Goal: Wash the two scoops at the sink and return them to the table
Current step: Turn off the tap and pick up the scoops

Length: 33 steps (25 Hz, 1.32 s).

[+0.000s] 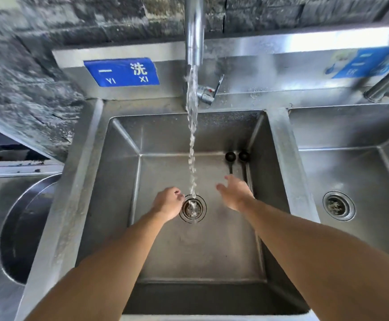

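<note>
Stainless steel surrounds you: a double sink [278,135] set against a dark stone wall, with a blue sign [121,71] fixed to the backsplash above the left basin. You stand over that left basin. The faucet [194,31] is running, and its stream [192,140] falls straight onto the drain [193,208].

Locate the two scoops [237,158]. They lie side by side on the basin floor along the right wall, dark round bowls toward the back, thin handles pointing toward you. Neither scoop is under the stream.

Check your hands. Your left hand [168,203] sits just left of the drain with its fingers curled loosely; nothing shows in it. Your right hand [235,193] is spread, fingers extended toward the scoop handles, just short of or over their near ends; it holds nothing, and whether it touches a handle cannot be told.

Status, as judged from this layout:
- Scoops brought to the sink: done
- Water on: done
- Washing: whether either scoop has been rinsed cannot be told
- Return to the table: outstanding; the table is not in view

Next step is probably to pick up a scoop by its handle and bring it into the stream
</note>
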Each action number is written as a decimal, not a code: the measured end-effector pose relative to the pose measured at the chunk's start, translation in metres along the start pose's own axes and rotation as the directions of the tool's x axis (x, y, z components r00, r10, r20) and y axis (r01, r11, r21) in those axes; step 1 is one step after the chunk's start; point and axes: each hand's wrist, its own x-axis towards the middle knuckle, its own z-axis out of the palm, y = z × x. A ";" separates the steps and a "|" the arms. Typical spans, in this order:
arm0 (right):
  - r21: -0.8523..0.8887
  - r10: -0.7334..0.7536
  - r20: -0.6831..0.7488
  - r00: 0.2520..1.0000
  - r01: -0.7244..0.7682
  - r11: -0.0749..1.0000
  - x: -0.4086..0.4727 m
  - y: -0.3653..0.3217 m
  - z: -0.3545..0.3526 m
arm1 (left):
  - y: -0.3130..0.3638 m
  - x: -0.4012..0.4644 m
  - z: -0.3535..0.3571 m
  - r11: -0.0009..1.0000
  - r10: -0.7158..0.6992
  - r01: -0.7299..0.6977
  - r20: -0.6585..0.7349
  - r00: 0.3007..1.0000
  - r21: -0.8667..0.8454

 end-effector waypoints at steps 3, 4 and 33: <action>0.066 -0.066 -0.090 0.994 0.072 0.995 0.006 -0.042 -0.033 | 0.019 0.020 -0.045 0.997 0.069 -0.066 -0.091 0.994 0.028; 0.093 -0.092 -0.123 0.988 0.103 0.990 0.010 -0.054 -0.044 | 0.028 0.027 -0.058 0.995 0.097 -0.091 -0.125 0.987 0.051; 0.280 -0.211 -0.402 0.891 0.339 0.898 0.100 -0.168 -0.127 | 0.101 0.159 -0.150 0.693 0.490 -0.250 -0.187 0.851 0.676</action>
